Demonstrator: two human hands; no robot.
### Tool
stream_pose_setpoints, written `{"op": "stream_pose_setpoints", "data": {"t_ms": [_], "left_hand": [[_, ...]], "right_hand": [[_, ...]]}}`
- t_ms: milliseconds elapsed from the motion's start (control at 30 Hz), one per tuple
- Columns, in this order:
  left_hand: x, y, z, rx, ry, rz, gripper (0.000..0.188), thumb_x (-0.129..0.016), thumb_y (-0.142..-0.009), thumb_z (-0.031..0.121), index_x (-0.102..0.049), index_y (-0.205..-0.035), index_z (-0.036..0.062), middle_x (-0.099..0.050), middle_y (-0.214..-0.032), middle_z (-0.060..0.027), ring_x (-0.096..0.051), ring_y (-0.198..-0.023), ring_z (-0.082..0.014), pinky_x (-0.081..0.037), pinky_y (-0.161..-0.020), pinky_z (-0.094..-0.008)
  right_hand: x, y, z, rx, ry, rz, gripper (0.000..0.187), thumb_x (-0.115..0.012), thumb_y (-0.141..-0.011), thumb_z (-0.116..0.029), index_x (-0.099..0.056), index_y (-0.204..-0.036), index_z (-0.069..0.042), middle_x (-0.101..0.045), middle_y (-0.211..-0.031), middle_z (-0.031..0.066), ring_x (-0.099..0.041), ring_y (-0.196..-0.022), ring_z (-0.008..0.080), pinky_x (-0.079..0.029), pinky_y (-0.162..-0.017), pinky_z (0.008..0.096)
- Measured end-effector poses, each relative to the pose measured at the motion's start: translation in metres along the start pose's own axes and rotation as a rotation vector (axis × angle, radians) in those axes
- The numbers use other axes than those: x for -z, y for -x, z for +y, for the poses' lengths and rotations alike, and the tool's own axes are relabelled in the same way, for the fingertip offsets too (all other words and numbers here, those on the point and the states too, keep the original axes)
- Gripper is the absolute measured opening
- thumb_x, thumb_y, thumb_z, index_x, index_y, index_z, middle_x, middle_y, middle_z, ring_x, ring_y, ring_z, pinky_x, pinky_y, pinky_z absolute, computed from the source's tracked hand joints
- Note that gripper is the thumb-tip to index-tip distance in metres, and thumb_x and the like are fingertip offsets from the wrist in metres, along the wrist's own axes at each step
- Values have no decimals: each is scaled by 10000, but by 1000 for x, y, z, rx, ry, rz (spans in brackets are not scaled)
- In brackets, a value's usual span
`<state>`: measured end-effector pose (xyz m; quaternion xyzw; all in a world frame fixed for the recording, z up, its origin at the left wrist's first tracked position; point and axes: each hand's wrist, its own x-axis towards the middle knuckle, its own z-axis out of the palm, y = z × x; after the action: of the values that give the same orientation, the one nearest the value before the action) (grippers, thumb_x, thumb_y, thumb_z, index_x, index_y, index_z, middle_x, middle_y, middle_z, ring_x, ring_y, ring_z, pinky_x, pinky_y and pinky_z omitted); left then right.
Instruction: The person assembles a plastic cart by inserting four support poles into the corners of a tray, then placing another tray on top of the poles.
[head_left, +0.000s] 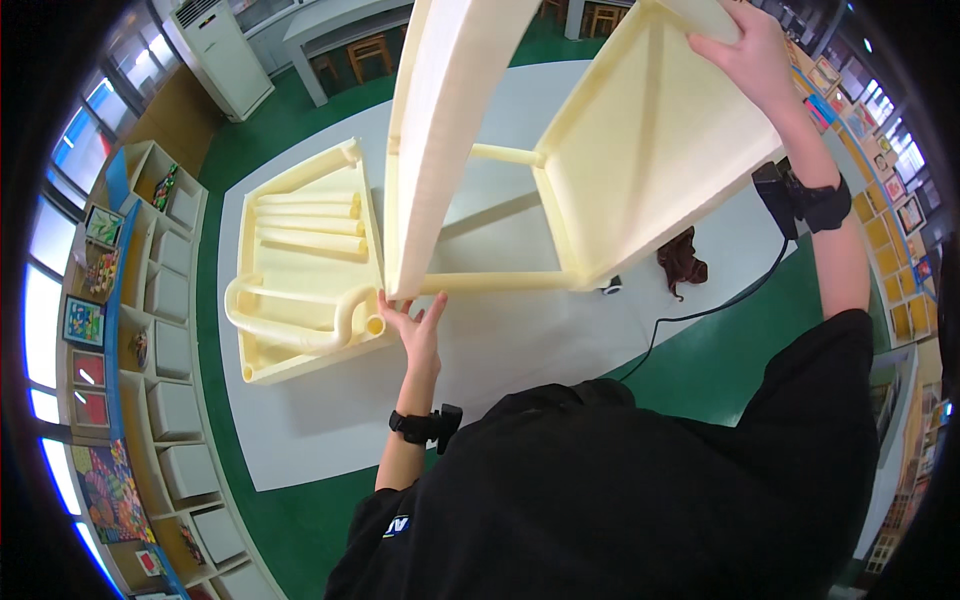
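A large cream plastic frame stands tilted in front of me. It has a long left panel (pixel 450 140), a wide right panel (pixel 650 140) and tubes (pixel 500 282) joining them. My left hand (pixel 415 330) grips the lower corner of the left panel, thumb on one side and fingers on the other. My right hand (pixel 755 55) is high at the right, closed over the top edge of the right panel. Beside the frame on the left lies a shallow cream tray-like panel (pixel 310 262) holding several straight tubes (pixel 310 225) and a bent tube (pixel 300 340).
Everything rests on a big white table (pixel 300 430) over a green floor. A dark brown crumpled item (pixel 682 262) and a black cable (pixel 690 317) are at the right. Shelves with white bins (pixel 175 350) line the left, and a white cabinet unit (pixel 220 55) stands behind.
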<state>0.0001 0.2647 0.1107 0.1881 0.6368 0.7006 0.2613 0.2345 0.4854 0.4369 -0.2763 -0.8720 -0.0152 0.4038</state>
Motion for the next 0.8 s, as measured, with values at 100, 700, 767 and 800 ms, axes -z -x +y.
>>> {"op": "stream_pose_setpoints", "data": {"t_ms": [100, 700, 767, 800], "left_hand": [[-19, -13, 17, -60, 169, -6, 1000, -719, -637, 118, 27, -1299, 48, -145, -1306, -111, -271, -1168, -250, -275, -941, -375], [-85, -52, 50, -100, 471, -273, 64, -480, -804, 77, -461, -855, 44, -440, -677, -30, -437, -661, -141, -401, -726, -306], [-97, -60, 69, -171, 477, -229, 58, -481, -790, 42, -465, -845, 31, -443, -663, -35, -426, -644, -136, -390, -680, -286], [-96, -66, 74, -227, 428, -215, 28, -472, -788, 48, -458, -768, 36, -438, -654, -32, -424, -645, -133, -383, -660, -277]], "right_hand": [[6, 15, 46, 40, 131, 155, 227, -614, -635, -133, -600, -833, -22, -594, -620, 74, -570, -542, 171, -439, -548, 281], [44, 67, 133, -413, -204, 413, 121, -609, -592, -35, -546, -674, 28, -508, -549, 42, -480, -456, 105, -366, -409, 232], [39, 85, 150, -492, -282, 418, 103, -591, -599, -10, -533, -677, 25, -499, -511, 34, -446, -397, 90, -333, -368, 218], [23, 97, 172, -469, -363, 446, 105, -598, -635, -70, -526, -653, 4, -460, -466, 14, -427, -379, 105, -331, -362, 224]]}}
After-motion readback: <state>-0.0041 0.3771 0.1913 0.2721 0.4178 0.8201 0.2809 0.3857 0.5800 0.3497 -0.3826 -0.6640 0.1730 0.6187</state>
